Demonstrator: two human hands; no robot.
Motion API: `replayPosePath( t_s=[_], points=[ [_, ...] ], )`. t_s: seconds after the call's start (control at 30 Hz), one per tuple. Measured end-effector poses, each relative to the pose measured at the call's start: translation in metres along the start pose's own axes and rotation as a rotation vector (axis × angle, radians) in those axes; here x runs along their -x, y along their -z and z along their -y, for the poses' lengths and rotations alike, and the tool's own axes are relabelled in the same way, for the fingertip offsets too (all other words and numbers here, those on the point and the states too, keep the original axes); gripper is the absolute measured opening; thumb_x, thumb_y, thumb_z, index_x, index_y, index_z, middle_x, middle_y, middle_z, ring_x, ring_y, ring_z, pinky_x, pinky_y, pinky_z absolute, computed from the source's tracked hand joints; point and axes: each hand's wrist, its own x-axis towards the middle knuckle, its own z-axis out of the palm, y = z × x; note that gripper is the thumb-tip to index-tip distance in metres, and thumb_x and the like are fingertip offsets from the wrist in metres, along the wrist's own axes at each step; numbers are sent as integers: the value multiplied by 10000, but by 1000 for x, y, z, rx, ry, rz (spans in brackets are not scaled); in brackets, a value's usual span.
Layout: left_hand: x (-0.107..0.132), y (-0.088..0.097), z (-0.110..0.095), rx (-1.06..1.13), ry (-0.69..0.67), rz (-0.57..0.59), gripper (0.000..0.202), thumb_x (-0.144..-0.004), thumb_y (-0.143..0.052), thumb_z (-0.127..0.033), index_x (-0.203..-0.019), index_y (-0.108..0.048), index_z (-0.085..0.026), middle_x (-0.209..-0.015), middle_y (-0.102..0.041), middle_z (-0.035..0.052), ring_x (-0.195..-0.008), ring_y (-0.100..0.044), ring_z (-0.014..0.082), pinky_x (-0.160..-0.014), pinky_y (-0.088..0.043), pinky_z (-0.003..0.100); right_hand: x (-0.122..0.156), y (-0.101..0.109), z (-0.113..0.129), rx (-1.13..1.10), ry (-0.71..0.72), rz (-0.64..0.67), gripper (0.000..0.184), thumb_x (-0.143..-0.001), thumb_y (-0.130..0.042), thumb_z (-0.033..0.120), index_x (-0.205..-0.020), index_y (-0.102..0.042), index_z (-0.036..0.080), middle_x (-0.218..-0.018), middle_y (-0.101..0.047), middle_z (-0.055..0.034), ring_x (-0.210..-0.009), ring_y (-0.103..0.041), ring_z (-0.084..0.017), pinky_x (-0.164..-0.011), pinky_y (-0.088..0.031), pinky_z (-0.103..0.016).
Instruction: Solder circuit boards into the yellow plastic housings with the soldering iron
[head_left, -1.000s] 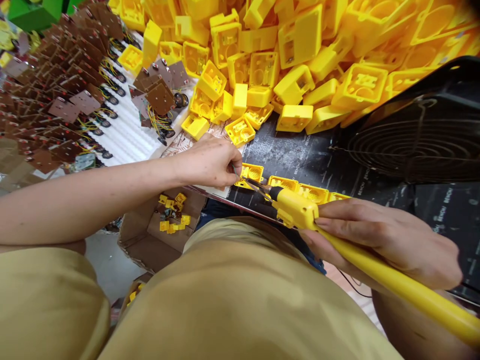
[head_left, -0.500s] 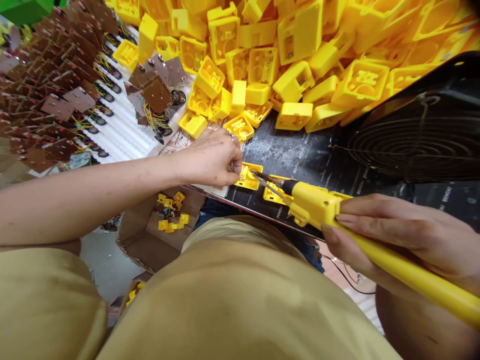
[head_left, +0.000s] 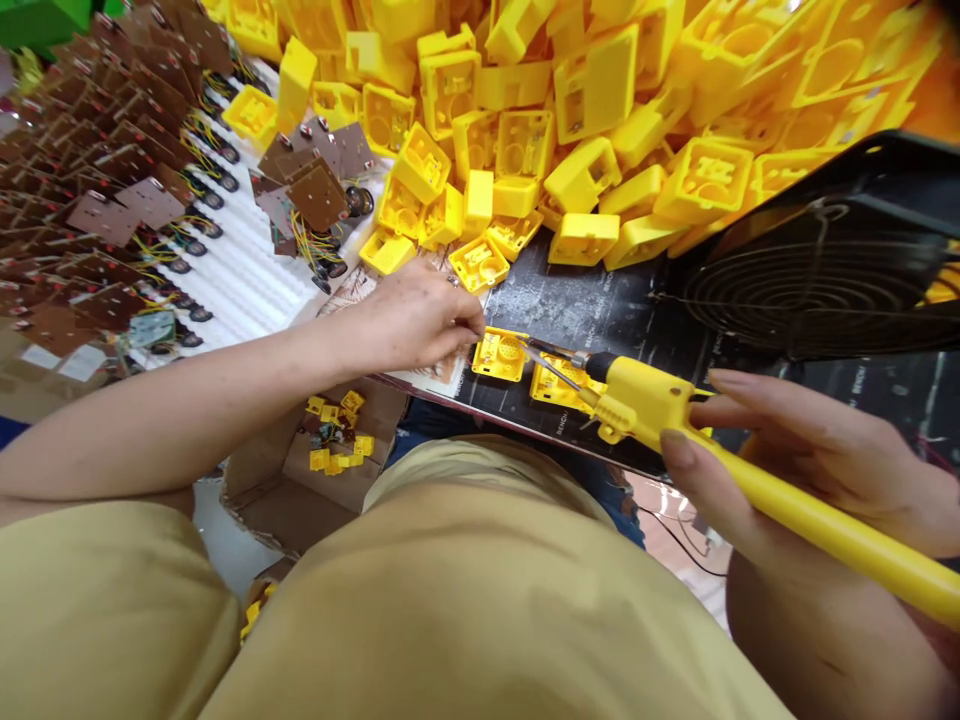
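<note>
My right hand (head_left: 780, 470) is wrapped around a yellow soldering iron (head_left: 649, 395) with a thin guide tube beside its tip. The tip points left, close to the right side of a small open yellow plastic case (head_left: 499, 354) on the bench mat. At that case's left edge my left hand (head_left: 424, 315) has thumb and forefinger pinched together; whatever lies between them is too small to make out. A second yellow case (head_left: 559, 380) lies just right of the first, partly under the iron. Behind my left fingers rests another open case (head_left: 478, 263).
A large heap of yellow cases (head_left: 525, 140) fills the back. Brown circuit boards (head_left: 97, 190) with wires stand on white foam (head_left: 232, 270) at left. A black fan (head_left: 817, 270) stands at right. Below the bench edge, a cardboard box (head_left: 277, 490) holds yellow cases.
The soldering iron has drawn back slightly right, its tip moving away from the first case's inside. My right fingers have loosened a little around it. My left hand stays at the case's edge.
</note>
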Motion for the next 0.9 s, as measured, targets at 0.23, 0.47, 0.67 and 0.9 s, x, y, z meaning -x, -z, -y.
replayPosePath(
  t_s=[0.23,0.47,0.67,0.9],
  points=[
    [3,-5,-9,148,148,-88,109,-775,-636,-203,-807,-740,-205,-677,-714,-44,-676,-652,118,-717,-444,231,3,-3,-2,-122,-141,-16,339,-812,-761,372,-1138,-669,358,-872,-705,18,-699,-643,-172,-600,-532,-330],
    [6,-11,-12,222,153,-120,116,-785,-604,-210,-778,-711,-165,-752,-730,-2,-716,-660,128,-697,-446,234,0,-11,-21,-236,130,-1,296,-807,-761,270,-1084,-660,291,-922,-730,-6,-769,-700,-177,-688,-600,-312],
    [5,-18,-9,247,146,-163,140,-809,-584,-237,-785,-704,-171,-783,-741,15,-759,-674,143,-760,-479,267,-13,-20,-31,-256,410,88,71,-920,-625,293,-869,-595,253,-712,-656,-2,-644,-667,-139,-553,-568,-243],
    [3,-22,-8,181,100,-181,144,-814,-583,-244,-803,-711,-179,-763,-736,16,-742,-672,156,-813,-492,310,-21,-13,-19,-101,581,208,158,-858,-699,175,-864,-553,236,-744,-665,7,-646,-660,-122,-576,-574,-230]
  ],
)
